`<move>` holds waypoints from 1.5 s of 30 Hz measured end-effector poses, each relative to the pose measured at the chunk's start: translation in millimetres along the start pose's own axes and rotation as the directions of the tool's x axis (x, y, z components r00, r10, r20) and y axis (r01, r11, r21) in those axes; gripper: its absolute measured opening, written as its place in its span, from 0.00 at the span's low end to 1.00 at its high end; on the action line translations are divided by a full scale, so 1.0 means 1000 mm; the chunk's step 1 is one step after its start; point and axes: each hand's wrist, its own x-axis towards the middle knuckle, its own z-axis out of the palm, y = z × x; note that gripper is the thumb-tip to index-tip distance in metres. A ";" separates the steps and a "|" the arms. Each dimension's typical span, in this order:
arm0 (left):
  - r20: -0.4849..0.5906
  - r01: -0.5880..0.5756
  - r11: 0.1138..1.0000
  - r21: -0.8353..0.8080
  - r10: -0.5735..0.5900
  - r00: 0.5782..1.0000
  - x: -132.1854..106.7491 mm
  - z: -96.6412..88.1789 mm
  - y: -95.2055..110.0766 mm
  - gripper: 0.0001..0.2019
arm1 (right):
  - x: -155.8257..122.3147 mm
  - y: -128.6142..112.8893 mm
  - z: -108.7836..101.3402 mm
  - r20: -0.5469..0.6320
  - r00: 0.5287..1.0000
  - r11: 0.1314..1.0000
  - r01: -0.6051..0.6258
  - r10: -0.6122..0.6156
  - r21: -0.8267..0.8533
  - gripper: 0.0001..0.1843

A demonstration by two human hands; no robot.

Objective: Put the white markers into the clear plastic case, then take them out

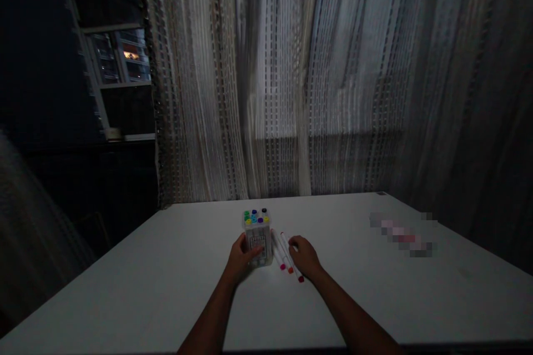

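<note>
A clear box of markers (257,230) with coloured caps stands upright on the white table (166,283), a little past the middle. My left hand (240,258) is wrapped round the box's near left side. Three white markers (285,255) with red, orange and pink ends lie side by side on the table just right of the box. My right hand (305,255) rests on the table against the rightmost marker, fingers curled over it; whether it grips the marker is unclear.
A pale striped curtain (316,77) hangs right behind the table's far edge. A dark window with shelving (116,77) is at the back left. A blurred-out patch (402,234) lies on the table's right side.
</note>
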 end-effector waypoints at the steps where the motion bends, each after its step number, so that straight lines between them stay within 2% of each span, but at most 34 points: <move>1: 0.000 0.001 1.000 -0.006 -0.001 1.000 0.000 0.000 -0.001 0.24 | 0.000 0.000 0.000 0.002 1.000 1.000 0.000 0.000 0.000 0.11; 19: -0.011 0.031 0.998 -0.060 -0.032 0.999 -0.002 0.004 0.002 0.25 | -0.001 -0.001 -0.001 -0.020 1.000 1.000 0.018 -0.018 0.000 0.11; 30: 0.001 0.016 1.000 -0.014 -0.016 1.000 0.000 0.002 0.002 0.23 | 0.000 -0.002 -0.002 -0.016 1.000 1.000 0.016 -0.016 -0.003 0.11; 45: 0.004 0.034 0.999 -0.020 -0.034 0.999 0.001 -0.001 0.002 0.25 | 0.001 -0.002 0.002 -0.008 1.000 1.000 0.015 -0.015 -0.011 0.11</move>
